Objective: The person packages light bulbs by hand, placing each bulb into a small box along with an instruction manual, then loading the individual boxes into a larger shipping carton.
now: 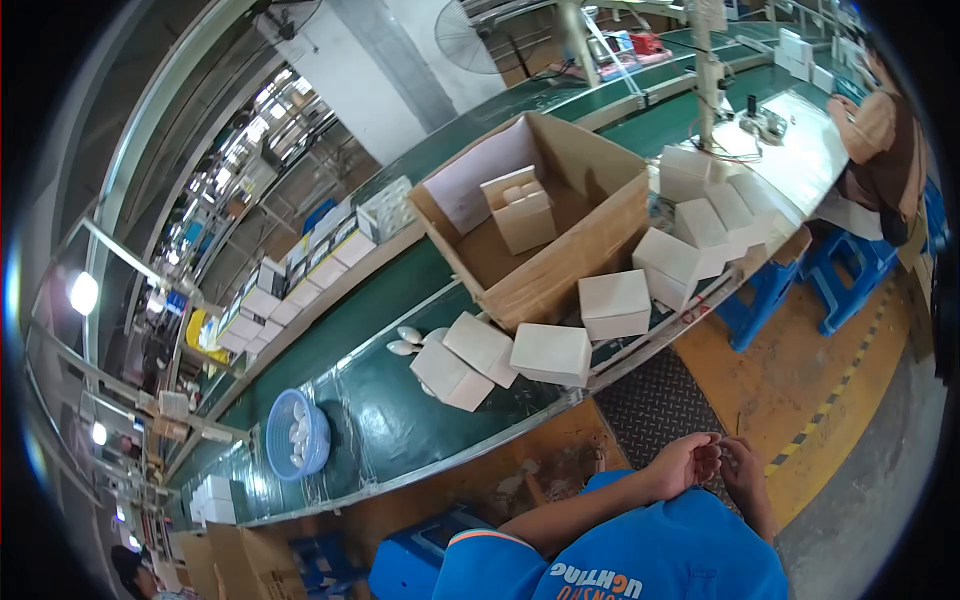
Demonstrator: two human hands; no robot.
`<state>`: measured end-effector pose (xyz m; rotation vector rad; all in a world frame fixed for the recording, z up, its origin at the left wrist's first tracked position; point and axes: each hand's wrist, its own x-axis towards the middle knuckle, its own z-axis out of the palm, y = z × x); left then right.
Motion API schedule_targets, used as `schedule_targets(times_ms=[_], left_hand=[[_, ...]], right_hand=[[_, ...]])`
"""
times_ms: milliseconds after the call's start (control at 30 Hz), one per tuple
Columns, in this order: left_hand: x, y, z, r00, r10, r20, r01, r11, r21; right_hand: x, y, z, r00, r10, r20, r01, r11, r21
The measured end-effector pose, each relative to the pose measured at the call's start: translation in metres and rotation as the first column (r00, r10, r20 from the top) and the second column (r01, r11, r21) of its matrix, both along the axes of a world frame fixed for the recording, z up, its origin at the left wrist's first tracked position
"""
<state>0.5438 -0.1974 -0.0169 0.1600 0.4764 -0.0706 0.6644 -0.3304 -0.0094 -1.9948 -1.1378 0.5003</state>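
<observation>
My left hand (685, 466) is in front of my blue shirt, its fingers curled in. Close against it, my right hand (742, 468) has its fingers bent toward the left one. Whether anything small is between the fingers is hidden. Both hands are off the workbench, over the floor. Nearest to them on the bench edge stand closed white boxes, among them one white box (550, 353) and another white box (614, 304). Behind these sits a large open cardboard carton (570, 262) holding a smaller box (520, 212) with its top open.
White bulbs (405, 342) lie on the green bench (365, 425) beside two more boxes. A blue basket (318, 440) holds several bulbs. A co-worker (885, 150) sits at the far right near blue stools (845, 280). Another blue stool (410, 565) stands beside me.
</observation>
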Motion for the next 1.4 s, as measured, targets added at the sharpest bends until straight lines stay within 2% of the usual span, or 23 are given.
schedule_targets(times_ms=[167, 233, 333, 367, 400, 433, 500, 567, 800, 1033, 1067, 1100, 1200, 1300, 1400], left_hand=[[-0.021, 0.018, 0.004, 0.996, 0.081, -0.03, -0.08, 0.996, 0.04], [-0.028, 0.024, 0.006, 0.993, 0.117, 0.019, -0.117, 0.993, 0.022], [-0.041, 0.034, 0.012, 0.995, 0.078, 0.054, -0.076, 0.996, -0.048], [-0.044, 0.035, 0.014, 0.995, 0.088, -0.041, -0.089, 0.996, -0.007], [-0.048, 0.039, 0.006, 0.997, 0.081, -0.008, -0.082, 0.992, -0.091], [-0.049, 0.043, 0.009, 0.998, 0.065, -0.025, -0.066, 0.995, -0.077], [-0.047, 0.048, 0.017, 0.999, 0.002, -0.035, -0.004, 0.998, -0.069], [-0.044, 0.052, 0.018, 0.992, 0.014, -0.124, -0.023, 0.997, -0.073], [-0.032, 0.057, 0.019, 0.972, -0.176, -0.156, 0.164, 0.983, -0.087], [-0.032, 0.063, 0.009, 0.942, -0.319, -0.102, 0.306, 0.944, -0.121], [-0.032, 0.065, 0.008, 0.939, -0.336, -0.076, 0.325, 0.936, -0.134], [-0.031, 0.067, 0.007, 0.942, -0.329, -0.071, 0.319, 0.94, -0.119], [-0.035, 0.074, -0.004, 0.94, -0.341, -0.019, 0.332, 0.925, -0.187], [-0.037, 0.077, -0.025, 0.942, -0.336, 0.001, 0.333, 0.932, -0.147], [-0.034, 0.079, 0.016, 0.962, -0.271, 0.016, 0.272, 0.958, -0.089]], right_hand=[[-0.012, 0.033, 0.016, 0.997, 0.071, -0.017, -0.071, 0.996, -0.053], [-0.012, 0.042, 0.015, 0.985, 0.166, 0.047, -0.163, 0.984, -0.069], [-0.018, 0.05, 0.015, 0.964, 0.248, 0.094, -0.241, 0.967, -0.076], [-0.02, 0.051, 0.006, 0.957, 0.269, 0.11, -0.261, 0.962, -0.077], [-0.023, 0.052, -0.003, 0.958, 0.266, 0.106, -0.256, 0.962, -0.096], [-0.026, 0.051, -0.008, 0.957, 0.275, 0.097, -0.264, 0.958, -0.113], [-0.03, 0.051, 0.001, 0.972, 0.227, 0.056, -0.219, 0.968, -0.121], [-0.03, 0.047, 0.001, 0.983, 0.177, 0.049, -0.169, 0.976, -0.139], [-0.046, 0.038, 0.012, 0.998, 0.061, 0.014, -0.059, 0.987, -0.148], [-0.057, 0.035, 0.014, 0.995, -0.013, 0.098, 0.026, 0.992, -0.127], [-0.056, 0.037, 0.016, 0.995, -0.013, 0.097, 0.03, 0.983, -0.182], [-0.057, 0.039, 0.014, 0.996, -0.005, 0.088, 0.026, 0.971, -0.237], [-0.06, 0.045, -0.001, 0.997, 0.007, 0.072, 0.01, 0.972, -0.236], [-0.06, 0.053, -0.004, 0.995, 0.019, 0.094, 0.003, 0.974, -0.228], [-0.059, 0.063, -0.003, 0.994, 0.054, 0.092, -0.03, 0.971, -0.238]])
